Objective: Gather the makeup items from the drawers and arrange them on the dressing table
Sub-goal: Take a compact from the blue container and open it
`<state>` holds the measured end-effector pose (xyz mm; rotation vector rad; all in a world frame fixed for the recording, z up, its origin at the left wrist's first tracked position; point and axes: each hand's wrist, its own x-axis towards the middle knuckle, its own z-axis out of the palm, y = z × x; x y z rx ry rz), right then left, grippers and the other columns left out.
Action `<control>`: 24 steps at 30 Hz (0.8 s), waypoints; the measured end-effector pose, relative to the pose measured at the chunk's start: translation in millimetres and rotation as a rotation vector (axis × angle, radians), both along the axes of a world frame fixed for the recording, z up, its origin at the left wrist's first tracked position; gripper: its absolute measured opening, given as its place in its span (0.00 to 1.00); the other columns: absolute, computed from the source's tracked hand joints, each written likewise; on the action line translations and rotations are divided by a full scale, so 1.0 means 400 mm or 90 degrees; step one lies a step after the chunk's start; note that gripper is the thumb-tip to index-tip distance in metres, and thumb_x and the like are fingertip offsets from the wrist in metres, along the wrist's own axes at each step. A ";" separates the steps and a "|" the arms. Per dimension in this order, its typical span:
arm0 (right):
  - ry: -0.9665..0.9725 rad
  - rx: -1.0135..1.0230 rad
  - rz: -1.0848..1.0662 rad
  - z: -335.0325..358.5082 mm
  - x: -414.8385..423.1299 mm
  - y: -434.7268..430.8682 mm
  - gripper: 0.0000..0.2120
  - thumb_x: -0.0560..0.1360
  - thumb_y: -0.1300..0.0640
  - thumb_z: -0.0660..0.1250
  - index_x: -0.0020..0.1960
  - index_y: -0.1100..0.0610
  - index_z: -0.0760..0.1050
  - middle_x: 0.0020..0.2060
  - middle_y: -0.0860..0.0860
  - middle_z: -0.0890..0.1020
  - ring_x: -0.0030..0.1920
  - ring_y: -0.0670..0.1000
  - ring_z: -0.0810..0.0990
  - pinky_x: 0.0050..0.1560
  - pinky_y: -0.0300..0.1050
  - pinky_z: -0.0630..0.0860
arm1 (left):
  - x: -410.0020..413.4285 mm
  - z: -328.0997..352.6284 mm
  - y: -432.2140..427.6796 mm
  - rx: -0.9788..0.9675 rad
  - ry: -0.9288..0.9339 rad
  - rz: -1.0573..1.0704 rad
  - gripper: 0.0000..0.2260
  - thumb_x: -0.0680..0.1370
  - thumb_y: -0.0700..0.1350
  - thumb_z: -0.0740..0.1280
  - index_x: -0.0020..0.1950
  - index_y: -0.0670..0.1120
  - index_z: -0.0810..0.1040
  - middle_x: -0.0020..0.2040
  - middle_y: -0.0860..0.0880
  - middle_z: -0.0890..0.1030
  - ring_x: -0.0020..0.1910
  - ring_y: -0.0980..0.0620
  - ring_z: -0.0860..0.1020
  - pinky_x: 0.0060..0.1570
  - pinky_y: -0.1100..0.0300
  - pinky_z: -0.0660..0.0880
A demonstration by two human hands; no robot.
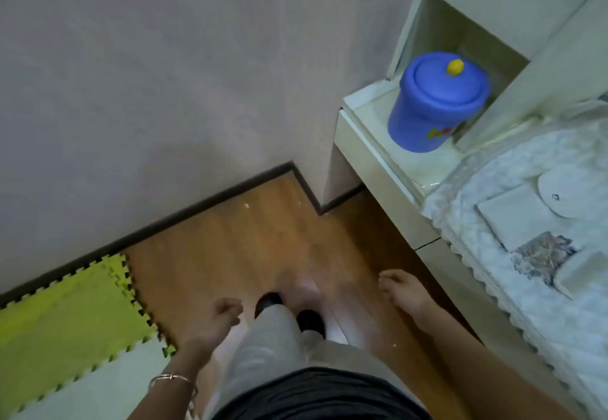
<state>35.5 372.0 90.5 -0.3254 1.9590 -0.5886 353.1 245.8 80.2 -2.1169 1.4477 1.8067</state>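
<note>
Wooden floor (230,238) bears a green foam mat (65,304) at left. Above it the left hand (223,316) hangs, grip loosely curled, empty. The right hand (403,291), likewise empty, hangs near the dressing table (362,156) at right, whose tabletop carries a blue lidded tub (434,107) and a lace cloth (526,288).

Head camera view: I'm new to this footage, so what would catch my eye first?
A blue lidded container with a yellow knob stands on a corner of the pale dressing table, upper right. A bright green foam mat lies lower left. The left hand and right hand hang empty above the wooden floor.
</note>
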 end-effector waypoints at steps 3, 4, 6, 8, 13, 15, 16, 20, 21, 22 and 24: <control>-0.004 -0.010 -0.027 0.015 -0.005 -0.046 0.13 0.77 0.62 0.60 0.61 0.61 0.72 0.52 0.54 0.75 0.45 0.48 0.74 0.41 0.36 0.70 | -0.064 -0.002 -0.095 0.012 0.016 -0.025 0.05 0.77 0.41 0.63 0.52 0.43 0.74 0.51 0.45 0.77 0.46 0.49 0.76 0.46 0.60 0.68; -0.007 0.000 -0.035 0.008 -0.004 -0.048 0.13 0.77 0.62 0.60 0.61 0.61 0.72 0.52 0.53 0.75 0.44 0.47 0.74 0.40 0.36 0.70 | -0.081 -0.004 -0.123 0.014 0.018 -0.038 0.05 0.77 0.41 0.63 0.52 0.43 0.74 0.51 0.45 0.76 0.47 0.48 0.75 0.45 0.61 0.68; -0.019 0.028 -0.078 -0.002 0.006 -0.043 0.12 0.77 0.61 0.59 0.60 0.61 0.71 0.52 0.54 0.75 0.42 0.47 0.74 0.37 0.36 0.70 | -0.111 -0.013 -0.183 0.025 0.021 -0.077 0.06 0.78 0.41 0.63 0.53 0.43 0.74 0.51 0.44 0.76 0.48 0.48 0.75 0.44 0.60 0.69; -0.037 0.062 -0.136 -0.014 0.025 -0.030 0.11 0.78 0.60 0.59 0.58 0.61 0.71 0.49 0.55 0.76 0.41 0.48 0.74 0.36 0.37 0.70 | -0.135 -0.026 -0.250 0.053 0.018 -0.127 0.06 0.78 0.41 0.63 0.54 0.43 0.74 0.52 0.44 0.76 0.48 0.47 0.75 0.41 0.59 0.69; -0.090 0.152 -0.269 -0.011 0.093 -0.021 0.07 0.78 0.60 0.58 0.44 0.62 0.71 0.38 0.55 0.74 0.36 0.51 0.72 0.35 0.41 0.66 | -0.212 -0.036 -0.433 0.065 -0.006 -0.256 0.06 0.78 0.41 0.61 0.51 0.42 0.75 0.50 0.43 0.78 0.42 0.50 0.75 0.36 0.60 0.67; -0.097 0.153 -0.334 -0.009 0.111 -0.037 0.07 0.78 0.60 0.58 0.43 0.62 0.71 0.39 0.55 0.74 0.35 0.51 0.72 0.35 0.41 0.66 | -0.258 -0.038 -0.503 0.062 -0.011 -0.313 0.05 0.78 0.41 0.61 0.51 0.42 0.74 0.51 0.42 0.78 0.42 0.49 0.75 0.35 0.60 0.66; -0.099 0.139 -0.365 -0.008 0.119 -0.051 0.07 0.78 0.60 0.57 0.43 0.62 0.70 0.38 0.55 0.74 0.35 0.51 0.71 0.35 0.41 0.66 | -0.282 -0.041 -0.534 0.062 -0.014 -0.337 0.04 0.79 0.40 0.61 0.51 0.42 0.74 0.50 0.42 0.77 0.43 0.49 0.75 0.35 0.61 0.66; -0.077 0.066 -0.467 0.008 0.139 -0.112 0.07 0.79 0.60 0.57 0.52 0.62 0.72 0.39 0.53 0.75 0.37 0.49 0.73 0.33 0.37 0.69 | -0.371 -0.059 -0.620 0.055 -0.045 -0.418 0.05 0.79 0.40 0.60 0.52 0.41 0.74 0.49 0.43 0.75 0.39 0.52 0.75 0.32 0.65 0.68; -0.078 0.051 -0.488 0.011 0.145 -0.122 0.07 0.79 0.60 0.57 0.52 0.62 0.72 0.39 0.53 0.75 0.37 0.49 0.73 0.33 0.37 0.69 | -0.390 -0.063 -0.632 0.052 -0.052 -0.437 0.04 0.79 0.40 0.60 0.48 0.42 0.74 0.47 0.43 0.75 0.37 0.54 0.74 0.29 0.66 0.68; -0.086 0.046 -0.508 0.006 0.150 -0.127 0.06 0.79 0.61 0.57 0.51 0.61 0.72 0.39 0.54 0.75 0.37 0.49 0.73 0.34 0.37 0.69 | -0.408 -0.065 -0.640 0.049 -0.059 -0.447 0.06 0.79 0.39 0.59 0.44 0.43 0.74 0.46 0.44 0.75 0.36 0.54 0.74 0.26 0.68 0.68; -0.109 0.063 -0.532 -0.007 0.157 -0.129 0.06 0.78 0.61 0.58 0.50 0.61 0.72 0.39 0.54 0.76 0.38 0.50 0.74 0.34 0.37 0.70 | -0.439 -0.069 -0.647 0.057 -0.071 -0.476 0.08 0.79 0.39 0.59 0.41 0.44 0.73 0.44 0.46 0.75 0.36 0.54 0.74 0.30 0.64 0.68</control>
